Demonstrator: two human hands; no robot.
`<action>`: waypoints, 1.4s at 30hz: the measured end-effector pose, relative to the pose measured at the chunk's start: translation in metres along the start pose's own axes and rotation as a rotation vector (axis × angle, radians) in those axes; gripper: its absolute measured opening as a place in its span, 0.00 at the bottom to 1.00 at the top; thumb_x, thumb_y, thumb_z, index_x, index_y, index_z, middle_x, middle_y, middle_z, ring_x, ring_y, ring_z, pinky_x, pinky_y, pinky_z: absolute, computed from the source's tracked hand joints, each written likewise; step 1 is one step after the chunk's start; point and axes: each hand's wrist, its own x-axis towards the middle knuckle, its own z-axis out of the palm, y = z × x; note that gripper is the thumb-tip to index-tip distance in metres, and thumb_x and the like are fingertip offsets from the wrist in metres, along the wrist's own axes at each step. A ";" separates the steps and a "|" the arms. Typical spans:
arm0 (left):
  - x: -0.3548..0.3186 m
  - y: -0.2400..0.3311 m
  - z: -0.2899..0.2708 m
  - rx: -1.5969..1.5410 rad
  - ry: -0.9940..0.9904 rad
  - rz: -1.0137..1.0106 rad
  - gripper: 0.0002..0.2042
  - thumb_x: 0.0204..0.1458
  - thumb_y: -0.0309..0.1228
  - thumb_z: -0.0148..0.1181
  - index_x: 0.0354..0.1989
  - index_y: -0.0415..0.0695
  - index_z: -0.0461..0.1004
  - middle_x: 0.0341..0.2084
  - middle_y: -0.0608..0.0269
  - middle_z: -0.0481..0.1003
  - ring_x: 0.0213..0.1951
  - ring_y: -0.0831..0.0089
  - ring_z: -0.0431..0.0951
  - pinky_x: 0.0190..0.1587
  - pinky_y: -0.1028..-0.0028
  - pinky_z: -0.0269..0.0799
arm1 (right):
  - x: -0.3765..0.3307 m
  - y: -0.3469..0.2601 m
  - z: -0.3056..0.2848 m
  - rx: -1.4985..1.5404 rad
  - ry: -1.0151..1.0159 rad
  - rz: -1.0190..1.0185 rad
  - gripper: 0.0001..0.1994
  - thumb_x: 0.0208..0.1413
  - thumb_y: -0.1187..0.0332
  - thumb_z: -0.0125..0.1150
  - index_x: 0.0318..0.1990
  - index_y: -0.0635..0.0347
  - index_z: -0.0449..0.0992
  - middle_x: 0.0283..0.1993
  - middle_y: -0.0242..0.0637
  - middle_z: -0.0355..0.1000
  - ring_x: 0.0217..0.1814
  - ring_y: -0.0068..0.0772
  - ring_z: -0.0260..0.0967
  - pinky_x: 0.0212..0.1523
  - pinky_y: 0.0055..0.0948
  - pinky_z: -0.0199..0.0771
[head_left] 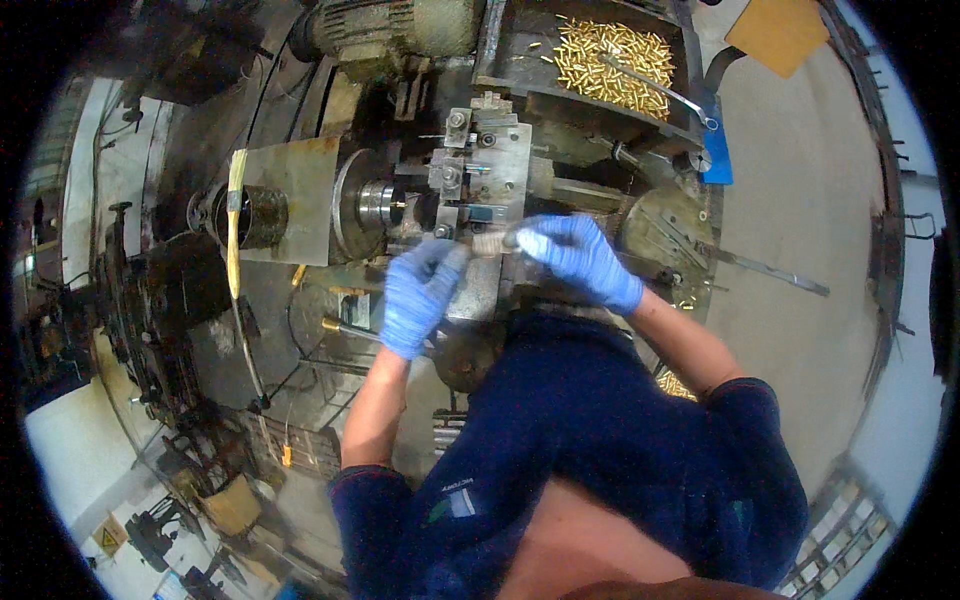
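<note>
A person in a dark navy shirt works at a metal lathe, seen from above. The gloved left hand [421, 297] is partly curled, its fingertips near the lower left of the steel tool block [510, 165]; blur hides whether it has hold of anything. The gloved right hand [582, 262] has its fingers drawn together just beside the block's lower right; whether something sits between them cannot be told. Left of the block is the round spindle nose [377, 204]. Beyond, a metal tray [518, 62] holds many small brass pieces [620, 60], with a wrench [668, 92] lying across them. A pale-bristled brush [233, 240] lies at far left.
</note>
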 end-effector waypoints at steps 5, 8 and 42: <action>0.012 -0.023 -0.028 0.051 0.175 -0.079 0.09 0.51 0.29 0.58 0.37 0.36 0.75 0.24 0.66 0.76 0.27 0.83 0.72 0.31 0.80 0.69 | 0.032 0.012 0.000 -0.194 0.091 0.064 0.18 0.55 0.58 0.57 0.42 0.67 0.76 0.33 0.31 0.74 0.36 0.18 0.65 0.40 0.24 0.68; 0.030 -0.044 -0.033 0.162 0.136 -0.010 0.11 0.49 0.27 0.58 0.40 0.36 0.74 0.27 0.59 0.77 0.28 0.78 0.75 0.34 0.77 0.71 | 0.042 0.008 0.005 -0.240 0.064 0.121 0.19 0.55 0.57 0.57 0.42 0.67 0.76 0.32 0.32 0.74 0.35 0.18 0.65 0.39 0.24 0.68; 0.059 -0.069 -0.028 0.507 0.006 0.200 0.17 0.44 0.25 0.58 0.46 0.46 0.73 0.36 0.52 0.75 0.36 0.59 0.77 0.39 0.68 0.73 | 0.066 0.003 0.033 -0.571 0.019 0.000 0.23 0.50 0.51 0.60 0.40 0.66 0.76 0.30 0.45 0.74 0.32 0.30 0.71 0.37 0.28 0.70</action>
